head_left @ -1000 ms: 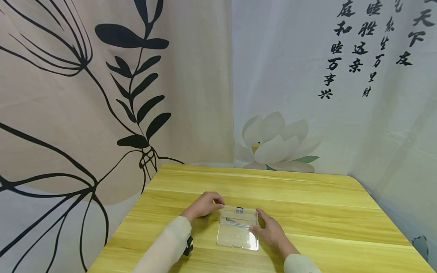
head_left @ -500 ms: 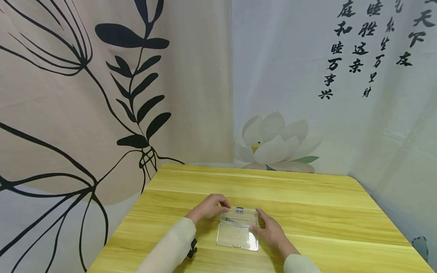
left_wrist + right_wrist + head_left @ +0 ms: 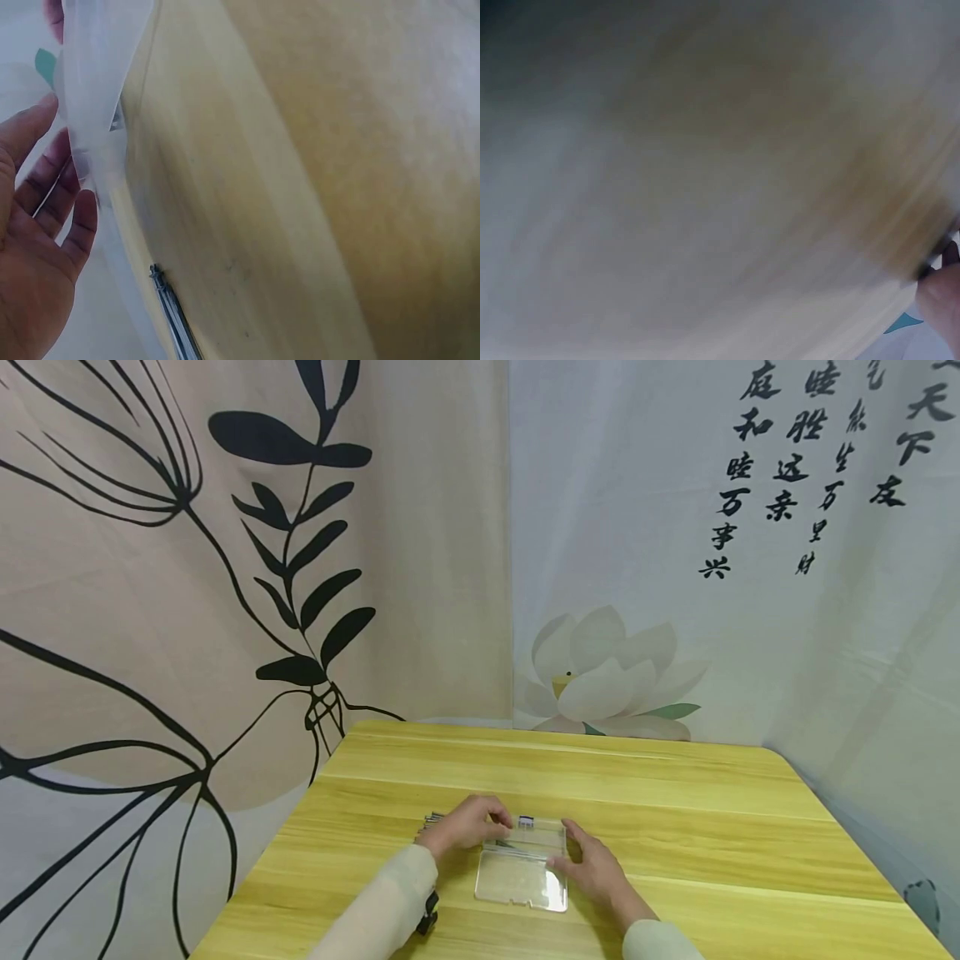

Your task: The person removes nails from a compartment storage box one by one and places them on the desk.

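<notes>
A clear plastic box (image 3: 522, 878) lies on the table with its lid folded down toward the person. Its back tray has a purple-and-white label, and a thin dark metal piece lies inside. My right hand (image 3: 596, 870) grips the box's right side, thumb at the front and fingers behind. My left hand (image 3: 471, 823) is over the tray's back left corner with bent fingers; whether something is pinched there is hidden. In the left wrist view the left hand (image 3: 41, 217) is beside the box wall (image 3: 97, 82). Several thin metal rods (image 3: 432, 818) lie left of the left hand.
The yellow wood-grain table (image 3: 675, 810) extends behind and right of the box. A patterned curtain (image 3: 435, 568) hangs behind it. A black device (image 3: 428, 913) is strapped under the left wrist. The right wrist view is mostly blurred.
My left hand has moved right and slightly toward the person, from beside the box to over its tray's corner. The rods behind it have come into view. Right hand and box stay put.
</notes>
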`<state>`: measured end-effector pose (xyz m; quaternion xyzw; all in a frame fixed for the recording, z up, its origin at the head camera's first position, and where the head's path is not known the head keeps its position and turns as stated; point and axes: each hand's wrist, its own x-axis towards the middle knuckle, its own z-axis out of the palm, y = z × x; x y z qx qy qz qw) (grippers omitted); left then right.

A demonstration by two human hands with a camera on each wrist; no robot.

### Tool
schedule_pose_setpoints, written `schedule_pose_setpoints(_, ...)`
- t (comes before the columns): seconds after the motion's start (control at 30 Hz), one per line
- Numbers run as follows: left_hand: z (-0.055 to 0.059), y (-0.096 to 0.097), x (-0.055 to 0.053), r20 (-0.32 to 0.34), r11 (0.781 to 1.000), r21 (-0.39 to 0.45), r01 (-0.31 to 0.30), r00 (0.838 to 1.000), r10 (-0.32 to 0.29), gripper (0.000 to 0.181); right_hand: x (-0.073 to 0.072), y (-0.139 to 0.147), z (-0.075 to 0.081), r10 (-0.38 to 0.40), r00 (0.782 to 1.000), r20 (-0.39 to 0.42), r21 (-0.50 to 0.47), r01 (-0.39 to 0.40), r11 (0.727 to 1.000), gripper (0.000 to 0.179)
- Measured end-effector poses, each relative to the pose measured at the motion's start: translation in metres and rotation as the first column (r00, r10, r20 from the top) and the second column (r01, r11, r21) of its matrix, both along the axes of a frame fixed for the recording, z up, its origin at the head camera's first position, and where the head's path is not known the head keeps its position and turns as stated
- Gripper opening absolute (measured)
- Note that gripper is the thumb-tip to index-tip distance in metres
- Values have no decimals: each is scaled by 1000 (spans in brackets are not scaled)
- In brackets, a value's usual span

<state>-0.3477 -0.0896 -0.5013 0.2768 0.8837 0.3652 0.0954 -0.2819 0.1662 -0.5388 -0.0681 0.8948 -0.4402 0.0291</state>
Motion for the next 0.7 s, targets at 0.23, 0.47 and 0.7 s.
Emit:
schedule_pose_setpoints(0.23,-2,3,0,-1,1000,-29,6,1000,-6,4,0,0,0,3,1000,4,-6,-3,1000,80)
schedule_pose_setpoints(0.47,-3,6,1,13,999,-30,26,1000,-26,4,0,0,1,0,1000,-1,4,0,1000,80)
schedule_pose_setpoints(0.7,-3,5,-2,-17,997,-47,56,998,-57,5,2,0,3,1,1000,0,8,-1,1000,80)
